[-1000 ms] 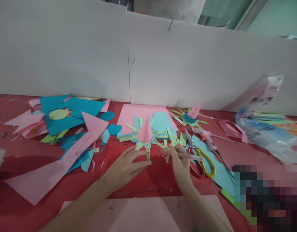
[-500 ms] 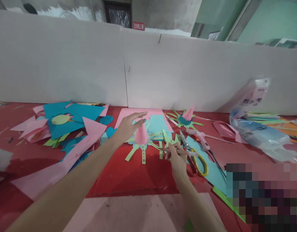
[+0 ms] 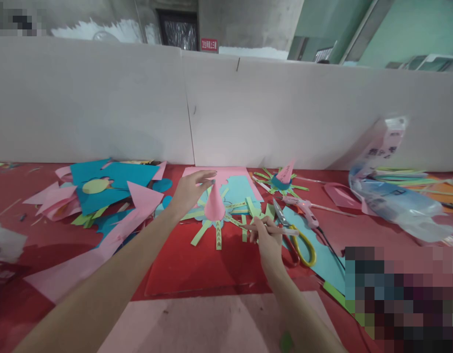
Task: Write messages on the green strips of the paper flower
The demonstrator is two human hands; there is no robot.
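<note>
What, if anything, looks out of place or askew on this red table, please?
Paper offcuts lie heaped in a loose, overlapping pile at the left, and open scissors rest partly on a blue sheet. Nothing looks spilled or broken.

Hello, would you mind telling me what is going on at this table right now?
A person is doing paper craft on a red table. The left hand reaches over the tip of a pink paper cone that stands on green strips. The right hand holds a thin stick. Scissors and a glue gun lie to the right; cut paper scraps are piled to the left.
</note>
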